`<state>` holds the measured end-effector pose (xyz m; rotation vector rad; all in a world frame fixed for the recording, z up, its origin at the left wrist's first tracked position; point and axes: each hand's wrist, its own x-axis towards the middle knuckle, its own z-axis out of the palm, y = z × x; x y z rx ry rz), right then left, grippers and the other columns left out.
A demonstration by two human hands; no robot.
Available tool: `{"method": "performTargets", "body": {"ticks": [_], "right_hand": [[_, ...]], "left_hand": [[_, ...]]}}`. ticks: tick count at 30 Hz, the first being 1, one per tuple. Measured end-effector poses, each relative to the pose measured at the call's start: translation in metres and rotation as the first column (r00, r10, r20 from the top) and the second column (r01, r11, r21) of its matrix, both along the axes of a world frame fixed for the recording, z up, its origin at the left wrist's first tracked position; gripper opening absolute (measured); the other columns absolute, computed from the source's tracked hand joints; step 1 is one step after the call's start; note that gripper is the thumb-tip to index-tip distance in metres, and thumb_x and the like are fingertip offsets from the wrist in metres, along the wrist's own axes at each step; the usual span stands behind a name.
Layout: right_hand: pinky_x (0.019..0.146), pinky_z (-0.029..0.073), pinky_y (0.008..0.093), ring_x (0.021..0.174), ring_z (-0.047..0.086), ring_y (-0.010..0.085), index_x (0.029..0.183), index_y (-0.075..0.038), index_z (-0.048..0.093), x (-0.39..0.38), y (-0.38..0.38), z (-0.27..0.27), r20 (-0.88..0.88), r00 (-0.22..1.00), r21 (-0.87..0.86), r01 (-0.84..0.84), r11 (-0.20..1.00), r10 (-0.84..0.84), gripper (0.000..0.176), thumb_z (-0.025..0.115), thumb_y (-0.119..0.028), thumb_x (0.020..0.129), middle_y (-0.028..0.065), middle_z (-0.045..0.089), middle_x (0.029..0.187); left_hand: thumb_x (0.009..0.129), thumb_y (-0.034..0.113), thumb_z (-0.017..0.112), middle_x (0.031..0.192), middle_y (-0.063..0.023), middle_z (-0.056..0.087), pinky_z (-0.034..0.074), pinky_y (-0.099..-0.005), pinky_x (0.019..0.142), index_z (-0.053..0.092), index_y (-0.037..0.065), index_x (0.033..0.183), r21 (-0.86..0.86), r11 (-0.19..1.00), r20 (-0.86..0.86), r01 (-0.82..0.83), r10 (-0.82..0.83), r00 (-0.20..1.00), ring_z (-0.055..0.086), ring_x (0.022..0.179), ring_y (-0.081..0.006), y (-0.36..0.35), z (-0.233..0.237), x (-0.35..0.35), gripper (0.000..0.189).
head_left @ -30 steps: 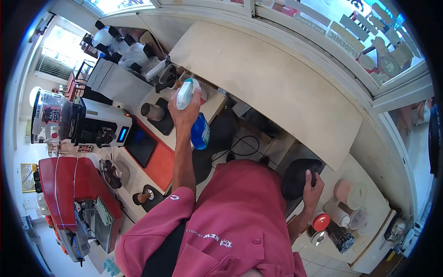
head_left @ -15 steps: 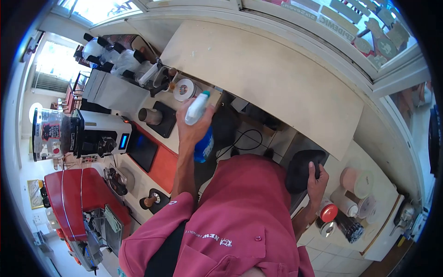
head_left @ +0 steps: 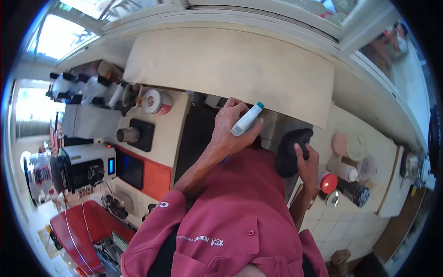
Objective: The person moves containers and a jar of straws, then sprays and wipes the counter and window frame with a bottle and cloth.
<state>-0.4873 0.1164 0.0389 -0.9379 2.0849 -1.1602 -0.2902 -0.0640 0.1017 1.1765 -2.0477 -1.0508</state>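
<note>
Fingers (head_left: 233, 107) of the left grip (head_left: 230, 133) are clamped round the neck of a spray bottle (head_left: 247, 119), held over the dark gap between the two stretches of table. The right grip (head_left: 306, 162) is closed on a black cloth (head_left: 287, 151), pressing it at the near edge of the right-hand table (head_left: 344, 122).

Just beside that cloth stand a red-lidded jar (head_left: 328, 182), a white cup (head_left: 342, 170) and a pink tub (head_left: 345, 144). A wide beige board (head_left: 230, 69) overhangs the gap directly above the bottle. On the left table (head_left: 170, 134) a red-labelled tin (head_left: 157, 101) and a steel cup (head_left: 127, 135) on a black mat sit well apart from the bottle. Farther left are a grinder (head_left: 87, 167) and a red coffee machine (head_left: 76, 231).

Windows run along the far wall, and pale floor tiles (head_left: 332, 226) show below the right table.

The bottle's head is white with a teal nozzle tip. It is tilted up to the right, and its body is almost wholly hidden behind the wrist.
</note>
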Motion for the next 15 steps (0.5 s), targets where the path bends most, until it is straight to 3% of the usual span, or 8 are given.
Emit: {"method": "performTargets", "body": {"ticks": [6,15], "right_hand": [[0.056,0.040,0.0295,0.062,0.043,0.0087,0.080,0.005,0.058,-0.004,0.023,-0.003,0.057,0.998,0.055,0.038,0.998,-0.042,0.038,0.068,-0.028,0.096,0.0034,0.050,0.062],[0.055,0.040,0.0314,0.061,0.042,0.0099,0.082,0.005,0.060,-0.004,0.027,0.005,0.036,0.999,0.107,0.037,0.994,-0.041,0.036,0.069,-0.026,0.096,0.0060,0.051,0.061]], "left_hand": [[0.075,0.025,0.078,0.080,-0.0155,0.059,0.049,-0.0418,0.070,0.066,-0.003,0.081,0.042,0.988,0.069,0.149,-0.151,0.986,0.060,0.081,-0.0296,0.007,0.001,-0.042,0.030],[0.074,0.024,0.078,0.081,-0.0174,0.061,0.050,-0.0431,0.072,0.067,-0.003,0.081,-0.123,0.974,-0.057,0.192,-0.200,0.978,0.061,0.084,-0.0314,0.003,0.024,-0.092,0.030]]}}
